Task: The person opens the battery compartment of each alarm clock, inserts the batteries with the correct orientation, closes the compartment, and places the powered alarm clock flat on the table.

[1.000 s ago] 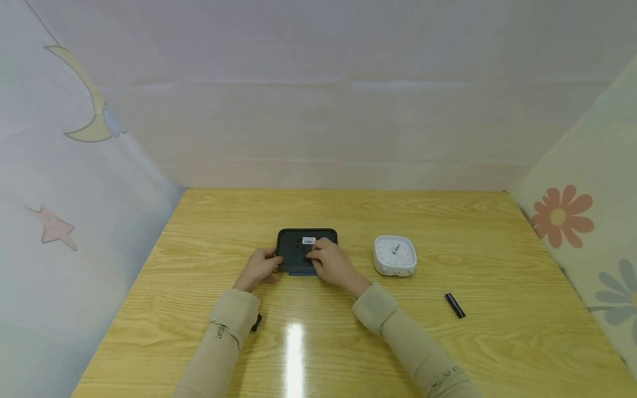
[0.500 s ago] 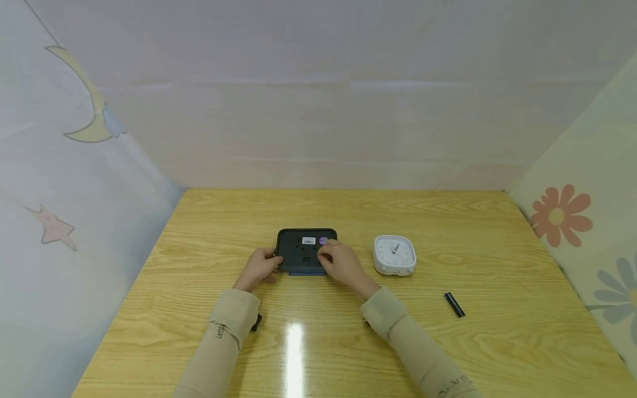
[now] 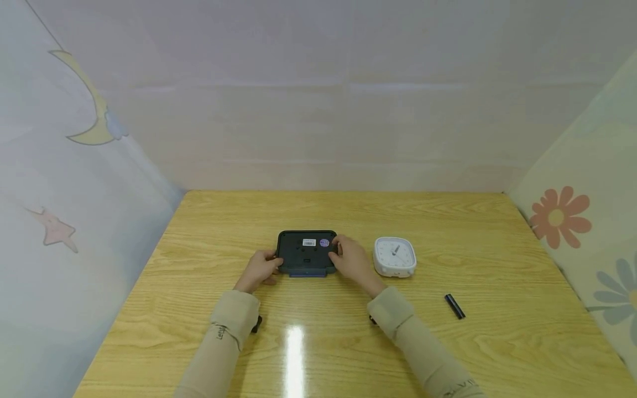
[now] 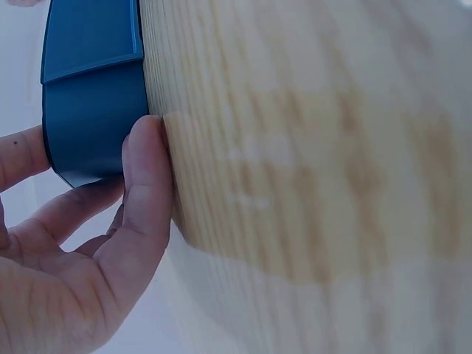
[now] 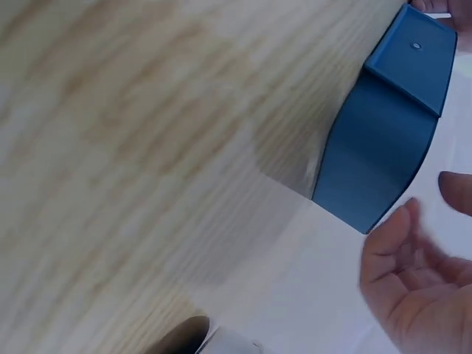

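Observation:
A dark, rounded rectangular device (image 3: 293,251) lies flat on the table, its upper side bearing a barcode label, a round purple sticker and small holes. Along its near edge runs a blue strip (image 3: 307,273). My left hand (image 3: 259,269) grips the device's left near corner, thumb on top and fingers at the side, as the left wrist view also shows around the blue-looking case (image 4: 96,110). At the right edge is my right hand (image 3: 352,262), fingers relaxed and apart; in the right wrist view this hand (image 5: 420,280) is just off the case (image 5: 380,140).
A white square clock (image 3: 395,256) lies face up to the right of my right hand. Farther right and nearer is a pair of thin dark cylinders (image 3: 455,306) side by side. Patterned cloth walls (image 3: 318,121) enclose the wooden table (image 3: 239,215) at the back and sides.
My right hand has moved off the middle of the device to its right edge, uncovering the purple sticker and holes. The left hand and the device stay in place.

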Demonstrator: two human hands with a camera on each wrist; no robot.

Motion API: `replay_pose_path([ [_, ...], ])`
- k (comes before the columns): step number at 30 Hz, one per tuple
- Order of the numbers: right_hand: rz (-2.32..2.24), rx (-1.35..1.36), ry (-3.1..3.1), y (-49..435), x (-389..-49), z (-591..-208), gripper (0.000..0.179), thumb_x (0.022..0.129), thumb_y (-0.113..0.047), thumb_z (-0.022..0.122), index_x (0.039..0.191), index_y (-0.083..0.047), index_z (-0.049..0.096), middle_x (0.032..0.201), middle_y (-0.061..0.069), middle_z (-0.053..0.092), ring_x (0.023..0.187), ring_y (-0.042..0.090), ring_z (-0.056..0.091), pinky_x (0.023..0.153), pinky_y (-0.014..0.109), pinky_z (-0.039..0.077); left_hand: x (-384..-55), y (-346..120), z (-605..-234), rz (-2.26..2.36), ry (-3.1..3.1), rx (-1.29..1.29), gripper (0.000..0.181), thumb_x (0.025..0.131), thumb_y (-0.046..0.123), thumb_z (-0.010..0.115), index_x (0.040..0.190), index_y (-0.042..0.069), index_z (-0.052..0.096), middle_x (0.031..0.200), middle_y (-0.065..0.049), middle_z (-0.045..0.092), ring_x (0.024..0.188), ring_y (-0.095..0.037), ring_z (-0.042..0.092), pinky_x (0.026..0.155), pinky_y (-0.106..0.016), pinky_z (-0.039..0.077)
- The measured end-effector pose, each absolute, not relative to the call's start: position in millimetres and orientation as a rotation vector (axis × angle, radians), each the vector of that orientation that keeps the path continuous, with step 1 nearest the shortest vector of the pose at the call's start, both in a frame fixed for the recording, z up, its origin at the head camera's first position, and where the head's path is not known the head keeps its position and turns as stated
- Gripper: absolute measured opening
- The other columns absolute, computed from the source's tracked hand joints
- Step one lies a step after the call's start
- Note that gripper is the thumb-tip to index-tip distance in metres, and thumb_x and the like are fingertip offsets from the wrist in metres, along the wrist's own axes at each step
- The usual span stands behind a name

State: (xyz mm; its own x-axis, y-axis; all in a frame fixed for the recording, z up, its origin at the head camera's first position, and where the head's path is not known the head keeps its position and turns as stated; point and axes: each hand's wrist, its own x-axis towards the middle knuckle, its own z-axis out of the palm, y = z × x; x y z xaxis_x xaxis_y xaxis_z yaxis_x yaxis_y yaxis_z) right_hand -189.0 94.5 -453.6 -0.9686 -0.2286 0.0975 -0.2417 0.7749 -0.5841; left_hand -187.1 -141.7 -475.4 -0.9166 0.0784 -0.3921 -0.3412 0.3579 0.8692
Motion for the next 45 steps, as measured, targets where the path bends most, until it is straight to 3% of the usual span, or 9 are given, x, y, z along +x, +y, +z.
replay_pose_path([
  [5,0.957,0.251,-3.071,96.6,-190.6,-450.1,0.049,0.086,-0.019,0.062,0.125,0.007,0.048,0.09,0.015,0.061,0.078,0.026,0.058,0.067,0.039,0.048,-185.8,-140.8,-473.9,1.568,2.266,-0.233,0.047,0.093,0.014,0.05,0.136,-0.003,0.038,0.11,-0.019,0.055,0.081,-0.022,0.056,0.062,-0.035,0.053],
  [11,0.895,0.178,-3.227,95.5,-194.6,-449.2,0.047,0.089,-0.021,0.057,0.127,0.006,0.048,0.102,0.018,0.062,0.09,0.028,0.059,0.077,0.041,0.048,-185.3,-140.4,-474.9,1.582,2.252,-0.225,0.046,0.094,0.013,0.049,0.135,-0.004,0.038,0.108,-0.019,0.055,0.081,-0.023,0.055,0.061,-0.035,0.052],
  [14,0.914,0.164,-3.256,94.9,-196.3,-449.7,0.043,0.088,-0.018,0.056,0.125,0.003,0.052,0.105,0.017,0.062,0.086,0.025,0.058,0.075,0.039,0.048,-185.8,-139.9,-476.6,1.582,2.247,-0.229,0.046,0.094,0.013,0.048,0.135,-0.004,0.038,0.108,-0.019,0.055,0.081,-0.023,0.055,0.061,-0.035,0.052],
  [20,0.975,0.181,-3.259,94.4,-197.7,-450.7,0.029,0.086,-0.011,0.057,0.111,0.001,0.061,0.087,0.011,0.062,0.067,0.019,0.052,0.057,0.029,0.042,-187.3,-138.5,-477.3,1.582,2.265,-0.212,0.043,0.094,0.008,0.046,0.134,-0.008,0.038,0.115,-0.024,0.052,0.086,-0.027,0.056,0.066,-0.034,0.053],
  [25,0.975,0.195,-3.238,94.0,-197.2,-448.0,0.025,0.085,-0.01,0.057,0.106,0.002,0.063,0.086,0.01,0.061,0.067,0.019,0.05,0.058,0.029,0.041,-187.8,-136.6,-473.9,1.577,2.299,-0.158,0.04,0.094,0.004,0.043,0.131,-0.012,0.039,0.124,-0.03,0.047,0.099,-0.033,0.056,0.072,-0.035,0.052],
  [32,0.97,0.184,-3.23,93.4,-195.6,-444.9,0.022,0.084,-0.01,0.058,0.1,0.002,0.065,0.083,0.01,0.062,0.066,0.019,0.05,0.056,0.027,0.04,-187.1,-135.0,-470.6,1.561,2.349,-0.136,0.034,0.093,0.002,0.044,0.123,-0.013,0.048,0.115,-0.028,0.054,0.087,-0.029,0.061,0.07,-0.036,0.052],
  [42,1.031,0.166,-3.195,92.6,-194.0,-441.6,0.038,0.084,-0.01,0.056,0.119,0.005,0.057,0.105,0.017,0.063,0.07,0.019,0.053,0.058,0.027,0.042,-186.0,-133.5,-469.8,1.574,2.354,-0.129,0.034,0.092,0.0,0.042,0.123,-0.015,0.046,0.117,-0.031,0.051,0.096,-0.035,0.058,0.071,-0.036,0.052],
  [45,1.051,0.151,-3.182,93.1,-193.2,-441.7,0.04,0.084,-0.011,0.056,0.121,0.005,0.056,0.107,0.018,0.062,0.063,0.016,0.053,0.053,0.024,0.041,-186.0,-133.6,-468.7,1.573,2.352,-0.13,0.035,0.092,0.0,0.042,0.123,-0.015,0.046,0.116,-0.031,0.052,0.095,-0.034,0.059,0.071,-0.036,0.052],
])
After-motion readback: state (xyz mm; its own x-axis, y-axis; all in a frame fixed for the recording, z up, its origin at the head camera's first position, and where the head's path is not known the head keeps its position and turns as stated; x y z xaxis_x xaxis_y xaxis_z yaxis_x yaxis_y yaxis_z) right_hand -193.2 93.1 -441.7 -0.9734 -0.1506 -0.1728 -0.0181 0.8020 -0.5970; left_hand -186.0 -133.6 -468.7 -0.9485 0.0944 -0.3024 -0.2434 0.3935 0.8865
